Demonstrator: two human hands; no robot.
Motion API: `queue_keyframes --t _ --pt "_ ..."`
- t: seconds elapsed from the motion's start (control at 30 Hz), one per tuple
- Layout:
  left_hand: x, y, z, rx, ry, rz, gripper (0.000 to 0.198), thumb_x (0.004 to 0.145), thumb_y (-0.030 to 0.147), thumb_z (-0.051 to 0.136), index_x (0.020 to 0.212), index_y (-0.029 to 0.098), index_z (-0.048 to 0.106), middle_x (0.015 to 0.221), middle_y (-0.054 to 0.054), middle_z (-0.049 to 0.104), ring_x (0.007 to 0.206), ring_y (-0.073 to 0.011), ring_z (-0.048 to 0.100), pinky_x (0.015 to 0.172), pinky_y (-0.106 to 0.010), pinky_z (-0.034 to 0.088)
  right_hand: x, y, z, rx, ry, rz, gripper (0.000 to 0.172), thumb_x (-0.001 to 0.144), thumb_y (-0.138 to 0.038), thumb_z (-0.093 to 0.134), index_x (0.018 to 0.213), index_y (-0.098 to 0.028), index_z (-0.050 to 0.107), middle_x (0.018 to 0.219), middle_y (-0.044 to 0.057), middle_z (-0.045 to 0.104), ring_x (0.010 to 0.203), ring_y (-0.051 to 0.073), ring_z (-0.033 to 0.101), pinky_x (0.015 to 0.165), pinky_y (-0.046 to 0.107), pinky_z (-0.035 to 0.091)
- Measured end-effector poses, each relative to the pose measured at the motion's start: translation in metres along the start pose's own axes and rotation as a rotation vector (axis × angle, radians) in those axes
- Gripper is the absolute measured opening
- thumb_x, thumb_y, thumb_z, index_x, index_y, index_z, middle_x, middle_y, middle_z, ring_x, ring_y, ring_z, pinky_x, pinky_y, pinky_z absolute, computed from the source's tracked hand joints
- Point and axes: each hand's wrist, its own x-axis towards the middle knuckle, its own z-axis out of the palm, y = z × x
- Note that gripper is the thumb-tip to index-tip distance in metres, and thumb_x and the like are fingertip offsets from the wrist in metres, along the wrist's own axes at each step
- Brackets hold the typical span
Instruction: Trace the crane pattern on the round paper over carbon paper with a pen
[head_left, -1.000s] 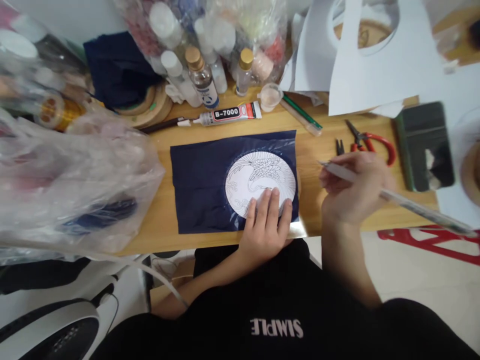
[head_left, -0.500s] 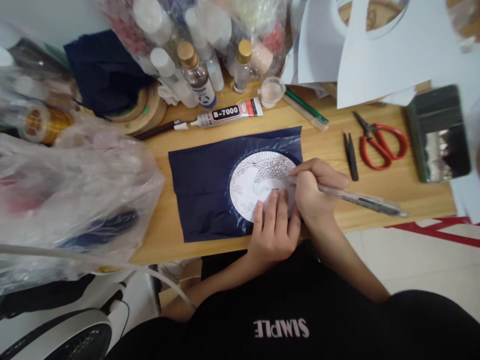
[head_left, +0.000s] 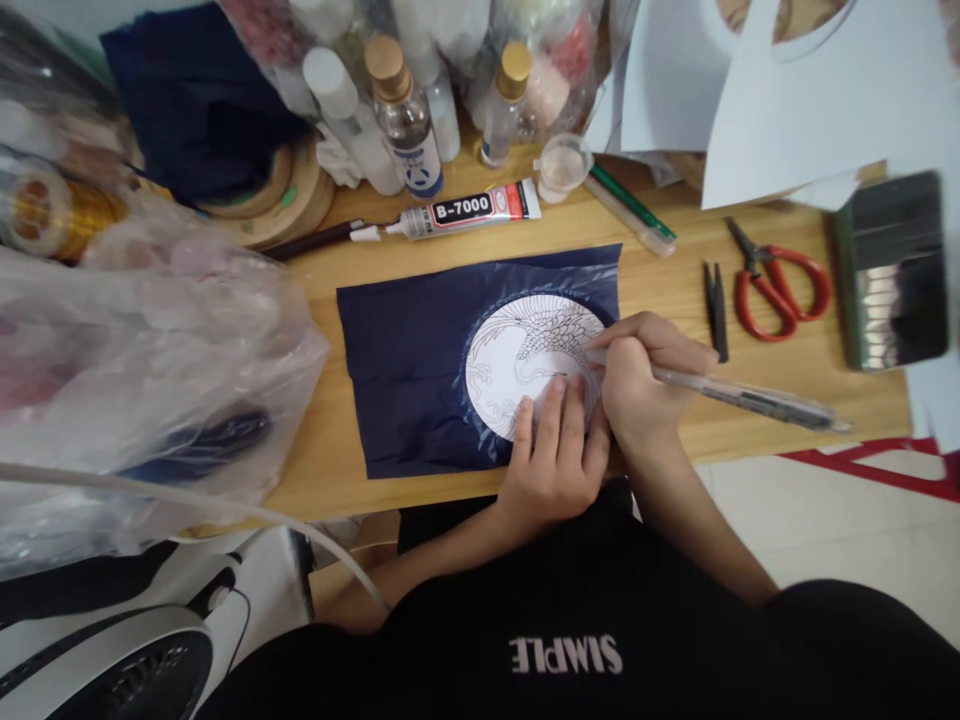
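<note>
A round white paper printed with a crane in black lines lies on a dark blue cloth. My left hand rests flat on the paper's lower edge, its fingers spread a little. In my right hand is a clear pen, slanting down to the left, with its tip at the paper's right side. The two hands are side by side, and my right hand covers part of the cloth's right edge.
Behind the cloth lie a B-7000 glue tube, small bottles, a small cup and a green pen. Black tweezers, red-handled scissors and a dark case are at the right. Plastic bags fill the left.
The view has shifted a little, so most table items appear slightly higher and several farther right. Both hands keep nearly the same place on the paper, and the pen remains in my right hand.
</note>
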Motion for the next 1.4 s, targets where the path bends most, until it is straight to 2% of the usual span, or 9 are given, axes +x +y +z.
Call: queue_keyframes --t 0.2,0.4,0.57,0.97,1.1,1.2,1.27,1.4 --pt "0.0005 0.0 -0.0001 0.022 -0.004 0.0 0.038 0.091 0.033 0.056 0.122 0.01 0.059 0.127 -0.018 0.061 0.122 -0.032 0.056 0.1 -0.046 0.046 -0.0001 0.0003 -0.0006 -0.016 -0.016 0.014 0.021 0.067 -0.01 0.046 0.056 -0.02 0.06 0.05 -0.003 0.058 0.044 0.011 0.051 0.046 0.027 0.041" --pt "0.0007 0.0003 -0.0007 -0.001 0.0 0.002 0.039 0.089 0.03 0.059 0.121 0.008 0.06 0.128 -0.022 0.059 0.122 -0.0344 0.055 0.104 -0.048 0.041 0.0009 0.0007 0.0005 0.001 -0.017 -0.024 0.02 0.065 -0.01 0.047 0.055 -0.019 0.062 0.048 -0.004 0.057 0.043 0.01 0.051 0.043 0.024 0.04" --pt "0.0015 0.0001 -0.0012 -0.003 0.001 -0.003 0.034 0.091 0.029 0.057 0.119 0.009 0.06 0.128 -0.021 0.059 0.122 -0.0335 0.055 0.107 -0.049 0.038 0.0004 0.0027 0.0004 0.007 -0.011 0.002 0.021 0.066 -0.011 0.046 0.054 -0.018 0.061 0.049 -0.003 0.058 0.042 0.009 0.049 0.042 0.022 0.04" --pt "0.0017 0.0005 -0.0014 0.016 0.0 -0.003 0.033 0.092 0.027 0.055 0.12 0.009 0.059 0.127 -0.02 0.061 0.121 -0.0324 0.056 0.104 -0.047 0.042 0.0004 0.0023 -0.0004 0.019 -0.014 -0.033 0.022 0.065 -0.007 0.045 0.054 -0.018 0.06 0.046 -0.004 0.055 0.041 0.008 0.047 0.042 0.023 0.037" --pt "0.0012 0.0004 -0.0014 -0.01 -0.003 -0.002 0.035 0.092 0.028 0.057 0.121 0.007 0.058 0.127 -0.022 0.06 0.121 -0.0338 0.056 0.106 -0.049 0.038 -0.0003 0.0017 -0.0014 -0.007 -0.026 -0.002 0.021 0.067 -0.009 0.046 0.054 -0.019 0.06 0.047 -0.003 0.055 0.041 0.009 0.049 0.041 0.024 0.038" --pt "0.0013 0.0003 -0.0014 0.004 -0.005 0.0 0.035 0.092 0.028 0.056 0.121 0.008 0.059 0.127 -0.021 0.06 0.121 -0.0336 0.056 0.103 -0.048 0.042 -0.001 0.0023 -0.0016 -0.017 -0.045 -0.003 0.022 0.067 -0.008 0.047 0.055 -0.019 0.061 0.049 -0.003 0.057 0.042 0.009 0.05 0.042 0.024 0.04" --pt "0.0018 0.0002 -0.0016 0.017 -0.003 0.001 0.035 0.092 0.028 0.055 0.121 0.009 0.059 0.127 -0.02 0.061 0.12 -0.0332 0.057 0.1 -0.047 0.045 -0.0013 0.0024 -0.001 0.021 -0.022 -0.015 0.023 0.066 -0.006 0.046 0.055 -0.019 0.062 0.048 -0.004 0.056 0.041 0.009 0.05 0.042 0.023 0.04" --pt "0.0027 0.0 -0.0018 0.031 -0.006 -0.004 0.034 0.094 0.029 0.055 0.122 0.01 0.059 0.126 -0.018 0.062 0.121 -0.0321 0.056 0.099 -0.045 0.047 -0.0014 0.0003 0.0003 0.042 0.135 0.022 0.027 0.065 -0.004 0.041 0.055 -0.02 0.06 0.048 -0.004 0.055 0.042 0.01 0.05 0.042 0.023 0.04"
